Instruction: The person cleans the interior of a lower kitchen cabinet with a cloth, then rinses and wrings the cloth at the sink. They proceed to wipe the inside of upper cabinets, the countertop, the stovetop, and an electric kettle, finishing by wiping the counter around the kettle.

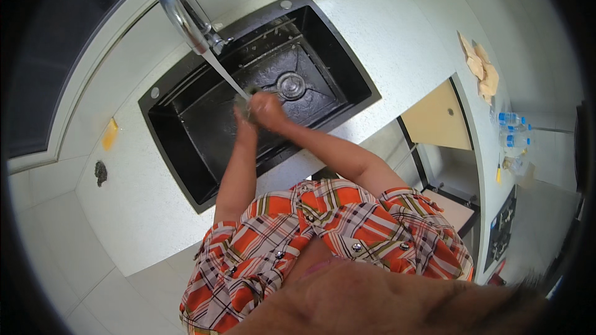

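Under the stream of running water [226, 74], my two hands are close together over a black sink [205, 107]. Between them is a small, blurred, grey-green thing [242, 103], partly hidden by fingers; its kind is unclear. My right hand [267, 108] is curled around it from the right, with a dark green bit showing above the knuckles. My left hand [245, 120] supports it from the left and below, its fingers blurred. The water falls from a curved chrome faucet [181, 16] onto the hands. A round drain strainer [291, 85] sits in the wet sink bottom, right of the hands.
On the pale counter [139, 214] at left lie a yellow sponge [110, 134] and a dark scouring ball [100, 173]. Beige cloths or gloves [482, 72], several water bottles [514, 129] and a cooktop [500, 230] are at right. A cabinet door [437, 114] stands open below the counter.
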